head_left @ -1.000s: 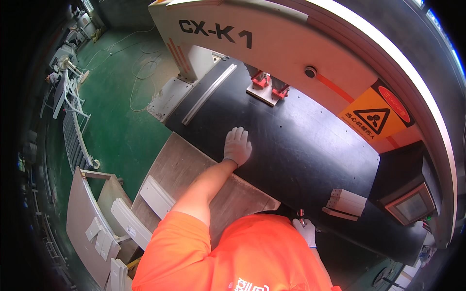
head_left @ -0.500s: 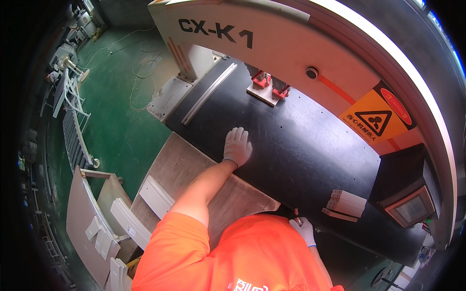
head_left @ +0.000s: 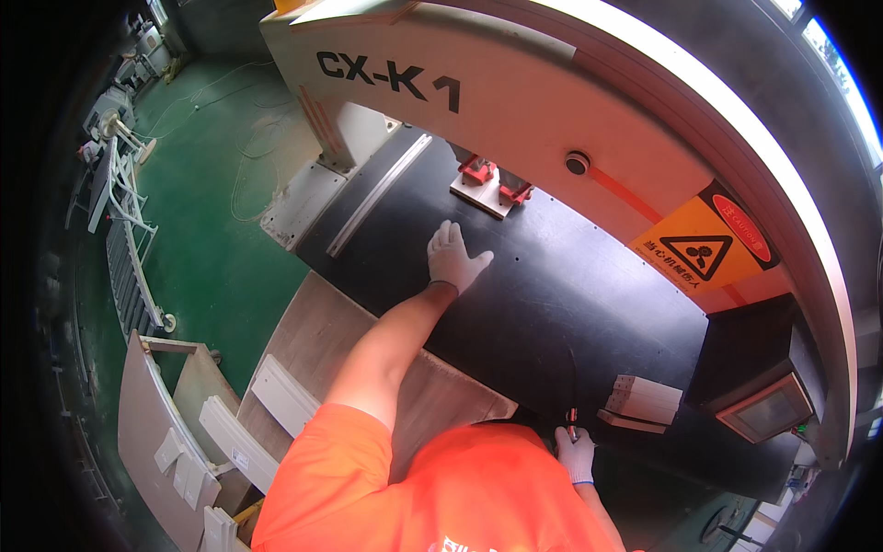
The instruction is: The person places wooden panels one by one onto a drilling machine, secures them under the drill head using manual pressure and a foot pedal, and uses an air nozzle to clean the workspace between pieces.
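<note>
We held left hand (head_left: 457, 258) spread, empty, over black table (head_left: 515, 317) | right hand (head_left: 576, 454) closed round small tool (head_left: 572, 425), near side, left of pale blocks (head_left: 642, 403) | step: seemingly tool-handling; next move called for steady grip

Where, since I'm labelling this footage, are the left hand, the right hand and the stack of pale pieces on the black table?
Left hand (head_left: 456, 259): head view, on its gloved back.
Right hand (head_left: 578, 454): head view, on its gloved middle.
Stack of pale pieces (head_left: 642, 403): head view, mid-stack.
</note>
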The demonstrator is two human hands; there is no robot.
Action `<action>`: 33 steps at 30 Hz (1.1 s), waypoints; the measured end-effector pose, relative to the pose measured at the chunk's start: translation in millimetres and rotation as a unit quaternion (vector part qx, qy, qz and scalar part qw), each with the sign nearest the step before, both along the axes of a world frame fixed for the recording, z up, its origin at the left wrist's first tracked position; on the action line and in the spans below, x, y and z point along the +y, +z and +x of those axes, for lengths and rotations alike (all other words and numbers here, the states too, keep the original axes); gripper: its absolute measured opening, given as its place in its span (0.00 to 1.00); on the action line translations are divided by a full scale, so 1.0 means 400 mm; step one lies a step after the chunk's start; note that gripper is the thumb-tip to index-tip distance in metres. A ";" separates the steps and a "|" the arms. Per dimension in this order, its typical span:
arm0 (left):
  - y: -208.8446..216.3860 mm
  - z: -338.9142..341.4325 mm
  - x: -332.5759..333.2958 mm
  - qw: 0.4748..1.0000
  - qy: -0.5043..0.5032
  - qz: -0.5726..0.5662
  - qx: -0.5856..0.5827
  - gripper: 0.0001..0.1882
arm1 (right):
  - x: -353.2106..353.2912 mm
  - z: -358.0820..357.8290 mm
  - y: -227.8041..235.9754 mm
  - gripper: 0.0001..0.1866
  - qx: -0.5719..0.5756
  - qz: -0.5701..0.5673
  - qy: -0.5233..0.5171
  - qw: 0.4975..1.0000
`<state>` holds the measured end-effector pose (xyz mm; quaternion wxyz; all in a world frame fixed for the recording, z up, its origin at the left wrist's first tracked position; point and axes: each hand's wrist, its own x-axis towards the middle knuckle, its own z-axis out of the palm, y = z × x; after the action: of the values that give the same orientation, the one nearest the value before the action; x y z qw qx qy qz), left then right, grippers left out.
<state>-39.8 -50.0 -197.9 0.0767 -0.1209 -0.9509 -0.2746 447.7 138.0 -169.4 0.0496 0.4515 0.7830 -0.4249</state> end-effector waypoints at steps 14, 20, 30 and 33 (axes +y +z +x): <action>0.249 -0.253 0.215 0.943 0.005 -0.228 -0.241 0.71 | -0.006 0.033 0.133 0.29 -0.138 -0.053 -0.022 0.989; 0.258 -0.276 0.234 0.936 0.004 -0.239 -0.257 0.60 | 0.006 0.042 0.108 0.30 -0.128 -0.040 -0.052 0.990; 0.241 -0.276 0.238 0.940 0.021 -0.243 -0.236 0.58 | -0.001 -0.013 0.176 0.26 -0.110 -0.044 -0.030 0.993; 0.269 -0.267 0.235 0.942 0.007 -0.238 -0.237 0.55 | 0.003 -0.012 0.181 0.25 -0.098 -0.066 -0.028 0.993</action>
<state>-146.6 44.1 -90.1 -0.1802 -0.0604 -0.9799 -0.0607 443.1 139.1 -97.1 0.1436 0.5085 0.7314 -0.4311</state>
